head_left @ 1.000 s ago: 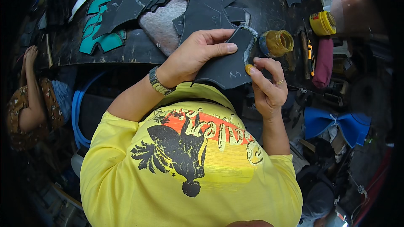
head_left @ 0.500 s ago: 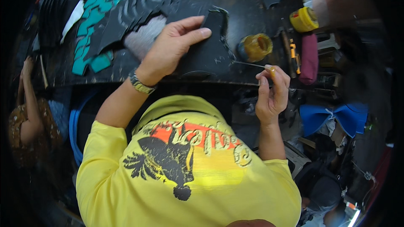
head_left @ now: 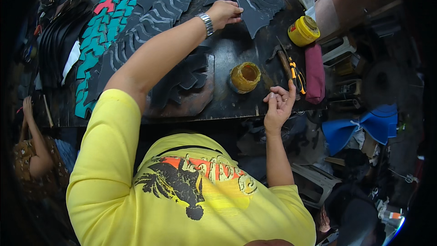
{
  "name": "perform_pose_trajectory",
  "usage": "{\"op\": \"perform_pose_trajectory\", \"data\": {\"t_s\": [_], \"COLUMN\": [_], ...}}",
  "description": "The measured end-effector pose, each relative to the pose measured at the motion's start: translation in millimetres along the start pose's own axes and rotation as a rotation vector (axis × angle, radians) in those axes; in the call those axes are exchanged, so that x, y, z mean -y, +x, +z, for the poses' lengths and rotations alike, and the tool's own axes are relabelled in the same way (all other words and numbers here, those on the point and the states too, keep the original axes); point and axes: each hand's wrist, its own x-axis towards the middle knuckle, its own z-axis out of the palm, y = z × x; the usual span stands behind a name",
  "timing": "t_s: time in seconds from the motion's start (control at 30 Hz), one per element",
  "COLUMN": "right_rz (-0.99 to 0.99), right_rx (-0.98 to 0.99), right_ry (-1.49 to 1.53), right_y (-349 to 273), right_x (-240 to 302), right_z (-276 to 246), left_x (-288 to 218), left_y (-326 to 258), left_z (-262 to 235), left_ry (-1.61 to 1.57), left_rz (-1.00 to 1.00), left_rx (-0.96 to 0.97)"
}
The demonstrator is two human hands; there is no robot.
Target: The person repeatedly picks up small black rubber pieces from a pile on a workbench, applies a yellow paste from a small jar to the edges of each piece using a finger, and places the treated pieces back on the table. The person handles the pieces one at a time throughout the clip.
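My left hand [head_left: 225, 13], with a metal watch on its wrist, stretches to the far part of the table. Its thumb and fingers pinch the left edge of a dark grey cut piece [head_left: 253, 18], beside several similar pieces [head_left: 269, 3]. My right hand [head_left: 281, 108] hovers near the front edge, its forefinger raised and the other fingers curled toward the thumb. Whatever lies in that curl I cannot make out. Just beyond it stands an open jar [head_left: 245, 78] smeared with amber, sticky-looking stuff.
Overlapping dark pieces with pale wavy edges [head_left: 170, 7] and teal pieces [head_left: 87, 68] cover the left. More dark pieces lie on a worn board [head_left: 200, 102]. At right are a yellow tub [head_left: 303, 31], orange-handled pliers [head_left: 298, 77] and a maroon roll [head_left: 314, 75]. Another person's arm [head_left: 34, 127] shows far left.
My left hand has carried the dark piece from the near table to the far group. The thin stick seen in my right hand no longer shows. The whole view has shifted.
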Motion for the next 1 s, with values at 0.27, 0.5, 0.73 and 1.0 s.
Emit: {"op": "perform_pose_trajectory", "data": {"t_s": [0.27,0.5,0.73,1.0], "right_rz": [0.015,-0.038,-0.011,0.016], "right_rx": [0.03,0.038,0.02,0.086], "right_ry": [-0.078,-0.14,-0.124,-0.075], "right_y": [-3.8,-4.2,-3.1,10.5], "right_x": [-1.8,-2.0,0.1,10.4], "right_z": [3.2,3.9,5.6,6.5], "left_x": [33.9,60.6,-24.0,-66.9], "left_y": [71.3,116.3,22.4,-119.2], "left_z": [33.9,25.2,-2.2,-83.5], "left_ry": [-0.043,0.847,0.992,1.003], "left_rz": [-0.069,0.412,0.232,0.491], "left_rx": [-0.107,0.077,0.068,0.19]}}
